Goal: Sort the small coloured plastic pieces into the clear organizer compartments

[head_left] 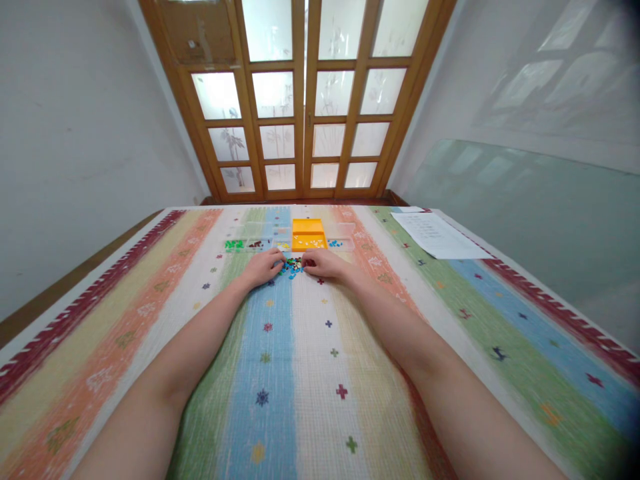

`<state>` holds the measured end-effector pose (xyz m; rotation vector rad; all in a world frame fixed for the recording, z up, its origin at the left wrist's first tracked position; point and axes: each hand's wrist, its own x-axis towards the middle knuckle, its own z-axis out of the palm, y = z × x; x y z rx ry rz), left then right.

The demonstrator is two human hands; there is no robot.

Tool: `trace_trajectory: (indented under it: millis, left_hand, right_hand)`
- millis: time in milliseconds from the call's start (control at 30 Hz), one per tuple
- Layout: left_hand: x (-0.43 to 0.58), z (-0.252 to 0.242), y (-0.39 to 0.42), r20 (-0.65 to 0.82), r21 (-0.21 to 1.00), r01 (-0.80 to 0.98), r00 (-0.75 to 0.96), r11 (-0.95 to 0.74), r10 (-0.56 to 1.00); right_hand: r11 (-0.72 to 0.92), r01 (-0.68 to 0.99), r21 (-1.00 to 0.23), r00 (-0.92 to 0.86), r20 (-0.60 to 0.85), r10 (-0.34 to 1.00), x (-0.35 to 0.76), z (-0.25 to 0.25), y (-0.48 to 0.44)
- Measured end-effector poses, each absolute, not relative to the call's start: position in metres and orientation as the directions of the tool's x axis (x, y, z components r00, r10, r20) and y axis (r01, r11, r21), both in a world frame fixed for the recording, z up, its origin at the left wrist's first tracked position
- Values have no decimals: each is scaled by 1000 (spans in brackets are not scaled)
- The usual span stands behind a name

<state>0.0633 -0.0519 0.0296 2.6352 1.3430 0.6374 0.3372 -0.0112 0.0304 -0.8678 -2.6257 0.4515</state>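
A small heap of mixed coloured beads [291, 267] lies on the striped cloth between my two hands. My left hand [263, 266] rests palm down just left of the heap, fingers curled toward it. My right hand [323, 263] rests on the right side, fingertips pinched at the edge of the beads; what they hold is too small to make out. Just beyond the heap stands an orange tray [309, 235] with a few pale beads in it. A clear compartment box [250, 239] to its left holds green and dark beads.
The striped tablecloth [300, 373] covers the whole table. A white sheet of paper [439, 235] lies at the far right. Another clear tray section [343, 237] with blue beads sits right of the orange one. Wooden glazed doors [300, 100] stand behind the table.
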Motion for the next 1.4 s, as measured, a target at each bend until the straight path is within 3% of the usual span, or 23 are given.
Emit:
trace_trajectory:
  millis: [267,567,700,833,1133,1400]
  left_hand:
    - [63,29,-51,321,294,743,516,-602,794]
    - [61,27,-50,323,270,756,513,-597,795]
    - [55,27,-46,316,281,765,497,-580,808]
    - [45,28,-39,303,375,725,493,-578,815]
    - [38,38,-43,74,624,596,598,-505,798]
    - [42,44,-46,66,619,595,611,-512,789]
  right_hand:
    - [729,533,-429,-644,354,679,339,26,-7]
    - [594,635,-494,-194,643,741,376,18,24]
    - [493,698,-519,-18,675,737,393,17,36]
    - [374,752,-544,96,651,753,403,12,40]
    - [245,808,-536,177,617,767,406,5,42]
    - [322,782,-534,105,622,776,398,9,36]
